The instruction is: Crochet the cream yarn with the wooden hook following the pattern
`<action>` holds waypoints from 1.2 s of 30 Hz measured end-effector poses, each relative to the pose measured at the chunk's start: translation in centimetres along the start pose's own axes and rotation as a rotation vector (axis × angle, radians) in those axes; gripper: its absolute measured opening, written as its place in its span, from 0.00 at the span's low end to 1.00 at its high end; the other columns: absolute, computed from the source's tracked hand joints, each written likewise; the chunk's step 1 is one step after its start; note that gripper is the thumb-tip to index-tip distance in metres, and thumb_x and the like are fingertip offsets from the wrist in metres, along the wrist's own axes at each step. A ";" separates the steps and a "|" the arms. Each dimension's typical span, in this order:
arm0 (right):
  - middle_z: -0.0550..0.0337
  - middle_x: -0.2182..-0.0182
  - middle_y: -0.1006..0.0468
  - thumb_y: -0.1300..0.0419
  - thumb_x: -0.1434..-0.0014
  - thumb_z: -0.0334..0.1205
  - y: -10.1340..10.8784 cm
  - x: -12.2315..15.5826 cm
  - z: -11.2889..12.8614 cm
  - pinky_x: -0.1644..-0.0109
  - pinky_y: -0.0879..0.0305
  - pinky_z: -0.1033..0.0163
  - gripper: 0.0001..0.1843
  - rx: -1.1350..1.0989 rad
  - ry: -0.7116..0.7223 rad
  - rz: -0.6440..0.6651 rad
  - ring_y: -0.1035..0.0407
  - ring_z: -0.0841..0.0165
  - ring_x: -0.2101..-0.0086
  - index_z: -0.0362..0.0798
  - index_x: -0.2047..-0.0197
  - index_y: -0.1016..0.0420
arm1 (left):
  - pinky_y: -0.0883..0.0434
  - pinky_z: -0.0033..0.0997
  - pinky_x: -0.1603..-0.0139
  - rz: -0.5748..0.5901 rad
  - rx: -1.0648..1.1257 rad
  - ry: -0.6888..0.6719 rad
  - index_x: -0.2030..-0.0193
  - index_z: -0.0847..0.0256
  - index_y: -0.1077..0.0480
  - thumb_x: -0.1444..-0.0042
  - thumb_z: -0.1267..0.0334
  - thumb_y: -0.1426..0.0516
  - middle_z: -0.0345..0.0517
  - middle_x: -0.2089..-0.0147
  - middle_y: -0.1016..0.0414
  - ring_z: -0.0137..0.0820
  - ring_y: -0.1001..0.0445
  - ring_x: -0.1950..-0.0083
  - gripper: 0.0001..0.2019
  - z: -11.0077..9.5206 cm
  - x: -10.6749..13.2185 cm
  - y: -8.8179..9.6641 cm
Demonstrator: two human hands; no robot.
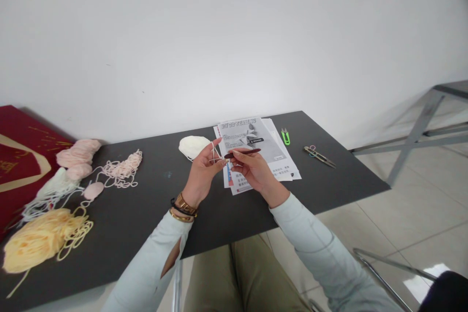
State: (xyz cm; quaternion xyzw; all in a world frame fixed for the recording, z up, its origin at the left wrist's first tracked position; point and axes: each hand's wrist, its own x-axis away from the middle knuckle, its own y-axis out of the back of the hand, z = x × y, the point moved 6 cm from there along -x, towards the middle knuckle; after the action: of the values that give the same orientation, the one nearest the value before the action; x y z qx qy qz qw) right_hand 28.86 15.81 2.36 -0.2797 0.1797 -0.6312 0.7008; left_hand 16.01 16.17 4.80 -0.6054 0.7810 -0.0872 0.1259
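Observation:
My left hand (203, 170) is raised over the black table (153, 224), with a thin white yarn strand (214, 152) looped round its fingers and pinched. My right hand (254, 168) grips a dark red crochet hook (243, 153), whose tip meets the yarn at my left fingertips. The strand runs back to a cream yarn ball (193, 146) lying just behind my left hand. Printed instruction sheets (256, 148) lie under and behind my right hand.
Green thread snips (285, 136) and small scissors (319, 155) lie right of the sheets. Pink yarn skeins (78, 156), loose pink yarn (122, 169), white yarn (54, 187) and yellow yarn (44, 239) fill the table's left. A red box (20, 156) stands far left. A metal frame (420, 126) stands at right.

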 end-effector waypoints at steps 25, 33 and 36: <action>0.62 0.78 0.22 0.29 0.54 0.40 0.6 -0.4 -0.4 0.71 0.25 0.71 0.12 -0.046 -0.070 -0.031 0.29 0.76 0.78 0.41 0.68 0.22 | 0.35 0.24 0.66 -0.005 0.041 0.016 0.39 0.57 0.35 0.56 0.70 0.35 0.32 0.75 0.34 0.21 0.35 0.73 0.34 -0.1 0.2 0.1; 0.62 0.80 0.22 0.29 0.57 0.42 0.7 -0.2 0.7 0.72 0.26 0.70 0.13 0.036 0.127 -0.134 0.28 0.74 0.78 0.43 0.70 0.21 | 0.35 0.24 0.63 -0.143 -0.033 -0.071 0.36 0.57 0.39 0.56 0.71 0.35 0.31 0.75 0.31 0.21 0.34 0.72 0.37 -0.3 0.4 0.4; 0.63 0.80 0.22 0.29 0.55 0.42 0.8 -0.2 0.8 0.72 0.26 0.71 0.12 0.048 0.163 -0.145 0.29 0.75 0.78 0.44 0.71 0.22 | 0.34 0.24 0.61 -0.128 0.023 -0.027 0.37 0.57 0.39 0.56 0.72 0.35 0.31 0.75 0.31 0.21 0.33 0.72 0.37 -0.1 0.3 0.3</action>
State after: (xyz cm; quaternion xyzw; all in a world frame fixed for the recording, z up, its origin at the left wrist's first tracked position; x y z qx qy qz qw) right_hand 29.93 16.14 2.53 -0.2229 0.2004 -0.7049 0.6428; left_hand 15.60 15.92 4.76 -0.6539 0.7378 -0.0958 0.1376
